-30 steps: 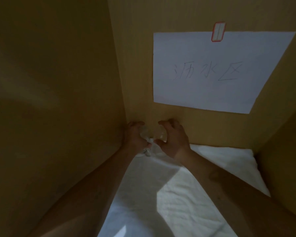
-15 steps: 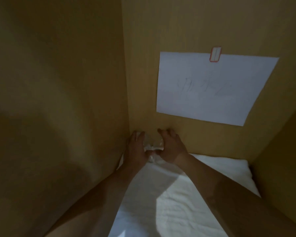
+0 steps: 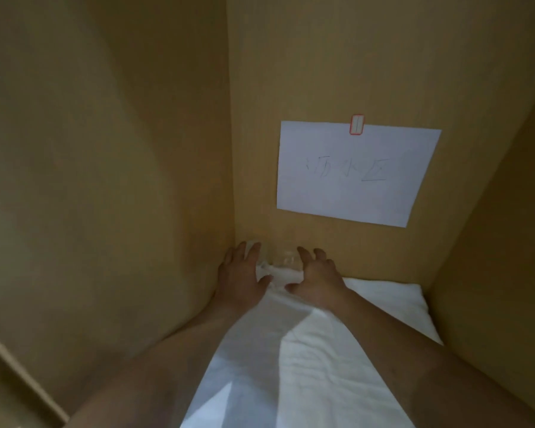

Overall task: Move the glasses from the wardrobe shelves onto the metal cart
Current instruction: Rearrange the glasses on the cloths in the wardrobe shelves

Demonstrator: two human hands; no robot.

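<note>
fingers [image 3: 254, 250] around shelf's clear glass [image 3: 283, 261]

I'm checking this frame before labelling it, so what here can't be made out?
- Glasses: head view, clear and blurred between the left hand and right hand; their count and either grip cannot be told.
- Paper sign: head view, the handwriting is too faint to read.
- Metal cart: outside the head view.
- White cloth: cut off by the bottom edge, partly covered by the forearms.

Dim, soft-focus view (wide-angle bend at edges).
</note>
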